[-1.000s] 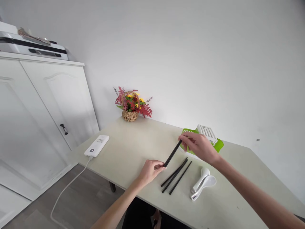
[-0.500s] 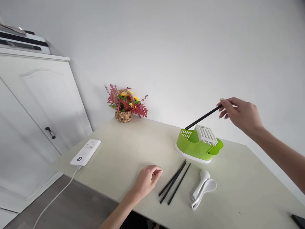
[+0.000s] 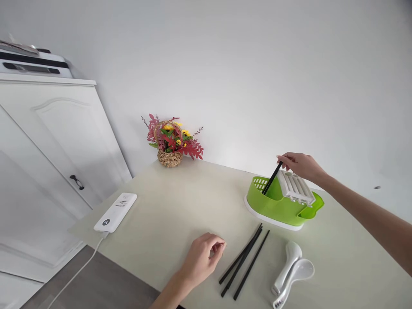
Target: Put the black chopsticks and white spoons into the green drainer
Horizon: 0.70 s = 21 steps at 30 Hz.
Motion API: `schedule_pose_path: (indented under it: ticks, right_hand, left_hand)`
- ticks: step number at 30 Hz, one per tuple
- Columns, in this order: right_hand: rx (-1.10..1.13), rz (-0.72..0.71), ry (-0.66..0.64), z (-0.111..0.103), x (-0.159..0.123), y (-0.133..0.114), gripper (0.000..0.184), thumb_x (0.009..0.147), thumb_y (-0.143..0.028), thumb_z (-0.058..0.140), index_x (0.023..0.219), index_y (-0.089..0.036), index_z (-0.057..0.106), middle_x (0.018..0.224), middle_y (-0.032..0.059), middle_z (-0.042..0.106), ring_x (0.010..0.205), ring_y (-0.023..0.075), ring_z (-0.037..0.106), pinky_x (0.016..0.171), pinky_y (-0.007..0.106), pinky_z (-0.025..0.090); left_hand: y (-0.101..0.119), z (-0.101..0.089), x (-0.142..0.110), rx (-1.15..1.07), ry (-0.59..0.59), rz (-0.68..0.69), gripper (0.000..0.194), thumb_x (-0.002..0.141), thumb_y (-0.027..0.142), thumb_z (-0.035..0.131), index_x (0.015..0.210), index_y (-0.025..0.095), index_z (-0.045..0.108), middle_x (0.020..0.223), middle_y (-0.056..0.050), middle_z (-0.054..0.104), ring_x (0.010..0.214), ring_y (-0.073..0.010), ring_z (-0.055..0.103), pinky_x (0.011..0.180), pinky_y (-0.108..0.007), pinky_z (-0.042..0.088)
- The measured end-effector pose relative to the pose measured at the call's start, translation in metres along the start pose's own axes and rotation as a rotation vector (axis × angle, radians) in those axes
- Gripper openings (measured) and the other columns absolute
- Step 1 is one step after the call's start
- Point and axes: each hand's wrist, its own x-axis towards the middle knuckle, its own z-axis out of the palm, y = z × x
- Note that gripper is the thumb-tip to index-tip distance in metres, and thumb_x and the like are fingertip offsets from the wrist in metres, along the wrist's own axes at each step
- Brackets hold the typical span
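My right hand (image 3: 298,165) pinches black chopsticks (image 3: 272,178) by their upper ends. Slanting down, their lower ends are inside the perforated left compartment of a green utensil holder (image 3: 273,208) on a white base. A white slotted rack (image 3: 294,185) sits across the holder's middle. My left hand (image 3: 203,257) rests on the table with its fingers curled in and thumb against them, and nothing shows in it. Just right of it, several black chopsticks (image 3: 246,259) lie loose. Two white spoons (image 3: 293,274) lie farther right, one partly over the other.
A woven basket of artificial flowers (image 3: 170,158) stands at the table's back by the wall. On the left edge lies a white power bank (image 3: 116,212) with a white cable (image 3: 75,274) hanging off. A white cabinet (image 3: 64,141) stands at the left.
My right hand has moved down and left, and the chopsticks have gone from a shallow slant at the rim to steeper and deeper in the holder. My left hand stays curled on the table.
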Motion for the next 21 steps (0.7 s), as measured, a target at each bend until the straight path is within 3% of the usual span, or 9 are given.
schedule_pose_path:
  ticks: [4,9,15,21]
  right_hand:
    - [-0.015,0.030,0.067,-0.001,0.000,0.002,0.061,0.088,-0.077,0.053,0.105,-0.022,0.074,0.087,0.0103,0.078,0.074,0.0251,0.068,0.060,0.035,0.048]
    - [-0.041,-0.006,0.303,-0.017,-0.027,-0.022,0.053,0.093,-0.067,0.054,0.115,-0.021,0.067,0.090,0.0104,0.077,0.077,0.0257,0.069,0.064,0.036,0.048]
    - [-0.196,-0.340,0.264,-0.034,-0.084,-0.061,0.038,0.102,-0.053,0.048,0.120,-0.024,0.064,0.090,0.0054,0.075,0.059,0.0154,0.061,0.057,0.029,0.044]
    - [-0.440,-0.802,0.121,-0.034,-0.132,-0.093,0.031,0.108,-0.033,0.039,0.115,-0.023,0.068,0.093,0.0039,0.076,0.061,0.0136,0.061,0.051,0.029,0.031]
  left_hand:
    - [0.001,0.001,0.001,0.010,-0.007,-0.005,0.026,0.104,0.033,0.049,0.092,0.024,0.070,0.087,-0.004,0.075,0.077,-0.0165,0.067,0.070,-0.026,0.053]
    - [0.001,0.001,0.002,0.015,-0.006,-0.010,0.026,0.105,0.034,0.050,0.094,0.024,0.071,0.087,-0.004,0.075,0.077,-0.0162,0.067,0.071,-0.026,0.053]
    - [0.001,0.001,0.001,0.013,-0.018,-0.011,0.028,0.104,0.037,0.049,0.095,0.023,0.072,0.090,-0.005,0.076,0.080,-0.0174,0.069,0.071,-0.026,0.053]
    - [0.004,0.002,0.002,0.066,-0.025,0.046,0.027,0.102,0.038,0.054,0.090,0.022,0.071,0.086,-0.004,0.074,0.078,-0.0174,0.065,0.073,-0.027,0.051]
